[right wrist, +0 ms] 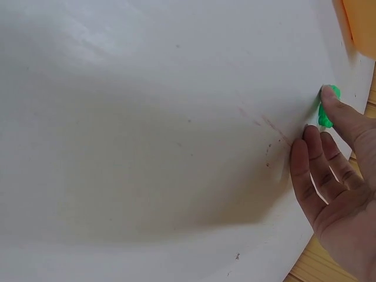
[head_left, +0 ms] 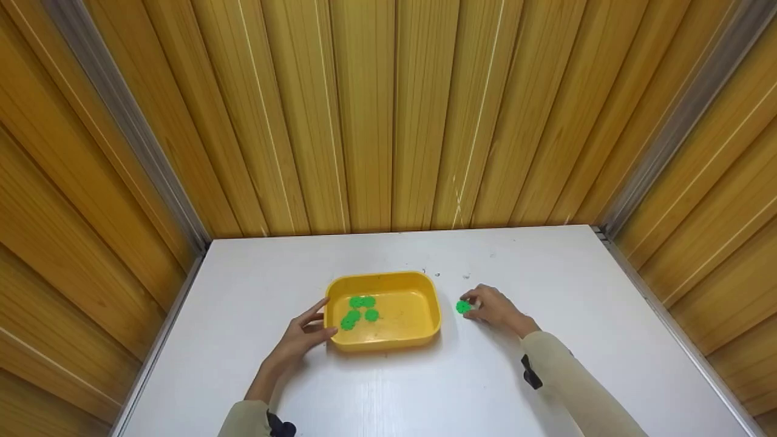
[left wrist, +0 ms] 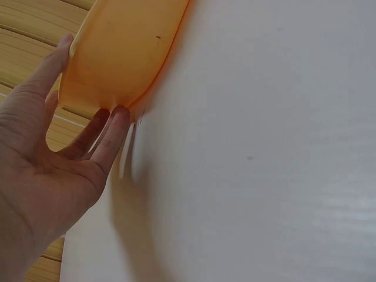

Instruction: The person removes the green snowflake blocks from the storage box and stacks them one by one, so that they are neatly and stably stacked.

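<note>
A shallow yellow plastic tray (head_left: 388,345) stands on the white table with several green notched plastic discs (head_left: 371,315) in its left half. My left hand (head_left: 298,340) holds the tray's left end, thumb at the near corner and a finger farther back along the wall. In the left wrist view, fingertips (left wrist: 120,113) touch the tray's outer wall (left wrist: 126,53) low down. To the right of the tray, my right hand (head_left: 495,308) pinches one green notched disc (head_left: 463,307) between thumb and fingers, close over the table. The right wrist view shows that disc (right wrist: 324,116) partly covered by the thumb.
The white table (head_left: 388,400) is bounded by a wood-patterned back wall (head_left: 364,121) and similar side panels, with grey metal strips (head_left: 668,121) at the corners. Small dark marks (head_left: 466,277) spot the tabletop behind the right hand.
</note>
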Demonstrator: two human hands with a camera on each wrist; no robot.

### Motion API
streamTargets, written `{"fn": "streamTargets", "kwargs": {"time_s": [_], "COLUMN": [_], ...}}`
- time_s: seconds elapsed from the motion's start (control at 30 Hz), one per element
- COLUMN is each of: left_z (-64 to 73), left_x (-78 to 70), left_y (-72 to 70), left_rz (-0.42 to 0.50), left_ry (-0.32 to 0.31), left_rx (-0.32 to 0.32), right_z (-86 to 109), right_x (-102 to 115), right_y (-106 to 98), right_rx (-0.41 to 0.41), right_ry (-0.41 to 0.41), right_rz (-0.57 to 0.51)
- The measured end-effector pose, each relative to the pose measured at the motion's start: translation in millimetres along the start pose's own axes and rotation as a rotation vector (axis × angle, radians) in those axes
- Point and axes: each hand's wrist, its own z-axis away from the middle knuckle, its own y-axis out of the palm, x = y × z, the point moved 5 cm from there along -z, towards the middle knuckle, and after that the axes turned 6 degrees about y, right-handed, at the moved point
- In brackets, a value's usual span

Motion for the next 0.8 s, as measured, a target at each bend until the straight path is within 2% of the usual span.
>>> {"fn": "streamTargets", "kwargs": {"time_s": [0.4, 0.63, 0.8], "left_z": [1.8, 2.3, 0.5], "left_x": [-3.3, -1.5, 1.2], "left_y": [0.8, 0.6, 0.6], "left_rz": [0.005, -0.005, 0.001], "left_ry": [0.000, -0.001, 0.006], "left_rx": [0.004, -0.006, -0.002], "right_z": [-2.1, -7.0, -14.5], "right_x": [2.0, 24.2, 44.7], "right_y": [-8.5, -28.5, -44.0], "right_rx": [0.013, 0.023, 0.052], "right_ry": [-0.013, -0.121, -0.160], "right_rz": [0.003, 0.026, -0.004]}}
